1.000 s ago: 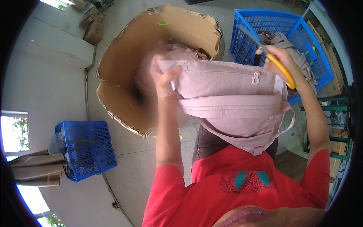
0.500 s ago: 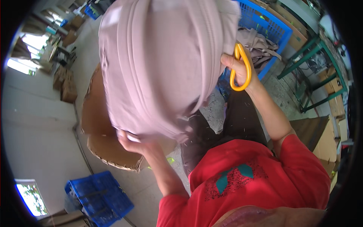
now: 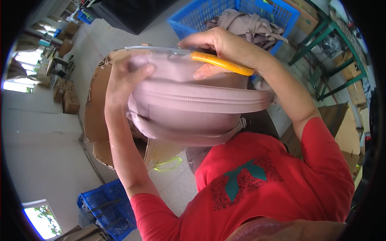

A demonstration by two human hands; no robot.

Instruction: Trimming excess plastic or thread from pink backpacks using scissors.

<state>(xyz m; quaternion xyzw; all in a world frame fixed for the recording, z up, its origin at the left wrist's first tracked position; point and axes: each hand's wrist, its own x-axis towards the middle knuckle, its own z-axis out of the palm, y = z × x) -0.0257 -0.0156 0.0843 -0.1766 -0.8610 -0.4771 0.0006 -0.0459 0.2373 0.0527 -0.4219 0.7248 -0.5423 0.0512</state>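
A pale pink zippered bag (image 3: 193, 114), apparently a backpack, hangs in front of my red shirt with its curved zip band facing up. My left hand (image 3: 125, 82) grips its far left edge, the thumb lying on the fabric and the other fingers partly hidden. In my right hand (image 3: 231, 50) is a pair of scissors (image 3: 219, 63) with yellow handles. Their metal blades point left along the bag's far edge. The right thumb presses near the handle against the bag. Motion blurs some of the bag and left hand.
A brown cardboard box (image 3: 96, 108) stands open at the left behind the bag. Beyond my right hand, a blue crate (image 3: 185, 25) holds more pink bags. Another blue crate (image 3: 110, 209) sits lower left. A green-framed table (image 3: 311, 42) stands at the right.
The bag has come down and closer to my body and has turned. My left hand moved up to its far edge. The scissors swung from hanging upright to lying across the bag.
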